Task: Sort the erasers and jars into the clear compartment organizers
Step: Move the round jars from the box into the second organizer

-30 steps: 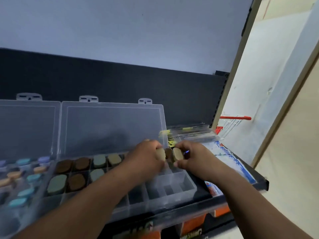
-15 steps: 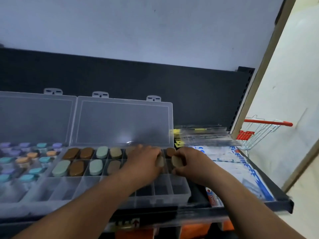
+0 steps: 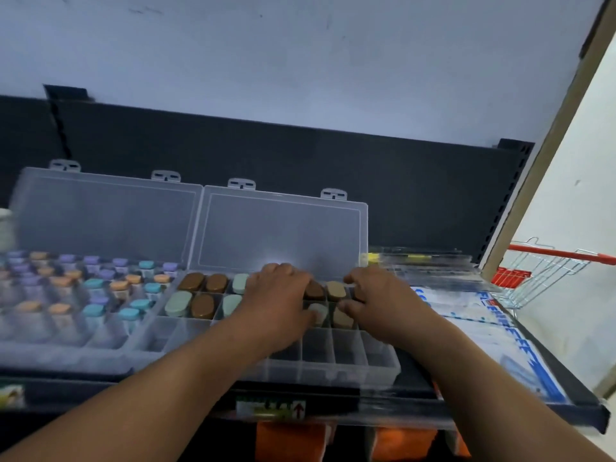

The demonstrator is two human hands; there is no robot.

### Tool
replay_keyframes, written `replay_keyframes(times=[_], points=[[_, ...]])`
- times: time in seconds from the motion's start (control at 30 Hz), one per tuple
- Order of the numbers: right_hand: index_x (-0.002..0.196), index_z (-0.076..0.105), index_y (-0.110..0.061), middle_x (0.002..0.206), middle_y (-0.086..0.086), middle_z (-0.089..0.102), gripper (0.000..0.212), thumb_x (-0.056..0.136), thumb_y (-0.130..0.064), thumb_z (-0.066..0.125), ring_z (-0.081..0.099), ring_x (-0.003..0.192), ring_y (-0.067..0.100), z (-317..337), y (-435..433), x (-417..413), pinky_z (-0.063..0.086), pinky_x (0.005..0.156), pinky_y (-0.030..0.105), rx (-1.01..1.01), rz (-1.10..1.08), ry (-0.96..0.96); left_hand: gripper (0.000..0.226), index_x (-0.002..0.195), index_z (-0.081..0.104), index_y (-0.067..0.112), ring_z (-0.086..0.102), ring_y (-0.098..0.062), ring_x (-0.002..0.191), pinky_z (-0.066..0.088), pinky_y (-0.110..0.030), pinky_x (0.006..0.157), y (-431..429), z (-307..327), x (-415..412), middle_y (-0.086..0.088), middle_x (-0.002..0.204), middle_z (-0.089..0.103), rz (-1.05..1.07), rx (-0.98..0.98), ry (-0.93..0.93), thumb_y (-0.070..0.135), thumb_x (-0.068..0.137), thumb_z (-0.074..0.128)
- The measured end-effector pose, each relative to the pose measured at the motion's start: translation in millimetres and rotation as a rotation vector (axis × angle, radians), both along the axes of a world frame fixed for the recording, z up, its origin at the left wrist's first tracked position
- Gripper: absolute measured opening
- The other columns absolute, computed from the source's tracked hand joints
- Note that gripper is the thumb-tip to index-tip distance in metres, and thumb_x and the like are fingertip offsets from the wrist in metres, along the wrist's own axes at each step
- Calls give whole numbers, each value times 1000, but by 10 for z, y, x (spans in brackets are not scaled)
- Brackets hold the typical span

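Evidently both hands are seating erasers in row 2 of the right organizer [image 3: 333, 371]. The left hand [image 3: 276, 301] lies bent over the cells with its thumb against a pale eraser [image 3: 318, 311] (whether its fingers pinch it, I cannot tell). The right hand [image 3: 380, 305] is relaxed, grasping nothing, just above a tan eraser [image 3: 343, 320] sitting in its cell. The jars [image 3: 93, 288] stand in the left organizer [image 3: 66, 348]. The upright lid [image 3: 283, 235] walls off the back, so withdrawal looks easiest toward the shelf [image 3: 466, 408] front, over the bare front row.
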State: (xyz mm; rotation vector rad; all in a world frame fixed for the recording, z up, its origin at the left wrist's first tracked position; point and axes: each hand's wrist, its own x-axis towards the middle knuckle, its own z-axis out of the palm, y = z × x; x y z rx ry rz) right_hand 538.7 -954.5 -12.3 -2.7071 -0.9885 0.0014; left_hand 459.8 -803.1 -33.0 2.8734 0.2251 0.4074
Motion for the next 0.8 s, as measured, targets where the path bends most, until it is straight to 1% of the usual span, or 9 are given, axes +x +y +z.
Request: replay_keyframes(times=[0.1, 0.17, 0.27, 0.37, 0.5, 0.6, 0.7, 0.8], points=[[136, 46, -22, 135, 3, 49, 45, 95, -37, 54, 44, 124, 22, 64, 344, -235, 37, 103, 35, -9, 93, -68, 46, 128, 44, 30, 38, -19, 123, 32, -37, 102, 333, 41, -328, 6, 133, 45, 83, 124, -86, 47, 86, 55], [143, 39, -22, 145, 4, 42, 52, 96, -39, 51, 38, 132, 24, 81, 658, -424, 32, 110, 37, -24, 167, -109, 54, 136, 38, 28, 32, -20, 131, 28, -37, 106, 621, 94, -641, 3, 142, 39, 144, 183, -111, 50, 89, 51], [149, 30, -23, 157, 5, 26, 60, 96, -45, 48, 24, 143, 25, 96, 1161, -764, 24, 116, 40, -50, 250, -160, 63, 144, 33, 23, 25, -22, 139, 24, -40, 113, 1042, 178, -1167, -1, 151, 31, 249, 178, -95, 55, 91, 46], [151, 23, -23, 160, 5, 19, 66, 95, -50, 44, 19, 146, 24, 117, 1657, -1203, 21, 117, 42, -51, 333, -177, 67, 146, 29, 22, 21, -23, 141, 20, -39, 115, 1451, 234, -1770, -4, 155, 25, 353, 201, -90, 59, 91, 40], [153, 17, -27, 161, 2, 14, 68, 95, -56, 39, 13, 148, 22, 152, 2263, -1944, 16, 119, 42, -10, 443, -153, 68, 148, 23, 24, 17, -21, 142, 19, -38, 114, 1936, 301, -2669, 0, 155, 22, 457, 215, -71, 60, 92, 37], [153, 18, -28, 161, 1, 13, 69, 95, -57, 40, 12, 147, 22, 164, 2683, -2480, 13, 119, 40, 19, 520, -172, 66, 147, 24, 25, 18, -20, 140, 19, -37, 112, 2257, 346, -3305, 2, 153, 24, 524, 243, -51, 60, 92, 36], [153, 19, -26, 161, 2, 15, 69, 94, -56, 41, 13, 147, 21, 156, 3114, -2967, 15, 118, 40, 37, 588, -203, 66, 146, 24, 24, 18, -22, 141, 19, -39, 112, 2592, 364, -3906, 0, 153, 23, 606, 273, -2, 61, 92, 35], [152, 19, -25, 161, 3, 15, 71, 93, -57, 41, 14, 147, 21, 159, 3555, -3424, 16, 118, 42, 24, 657, -192, 69, 148, 22, 23, 15, -22, 143, 16, -40, 114, 2913, 371, -4466, 0, 155, 20, 678, 260, 48, 62, 92, 33]])
